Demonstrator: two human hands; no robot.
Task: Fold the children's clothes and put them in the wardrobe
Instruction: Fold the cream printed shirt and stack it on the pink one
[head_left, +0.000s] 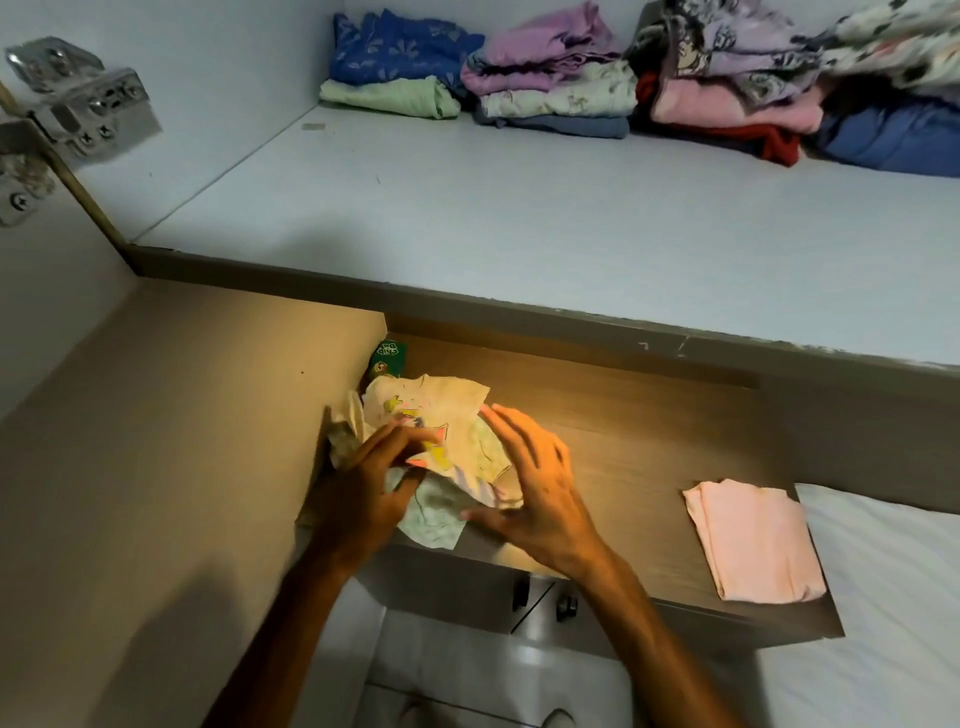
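Cream top (415, 410) with yellow-pink print; mint cloth (439, 514) speckled; pink cloth (753, 540) plain; shelf (623, 374) brown woodgrain; blue garment (395, 52) floral.

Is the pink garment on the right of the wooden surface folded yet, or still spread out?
Folded. The pink garment lies as a neat flat rectangle with layered edges showing, on the wooden surface, apart from both hands.

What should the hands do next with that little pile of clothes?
Probably press the loose pile of pale printed children's clothes flat and tuck in its corners. Both the left hand and the right hand rest open on it, and it looks rumpled beside the neatly folded pink cloth on the brown wooden shelf.
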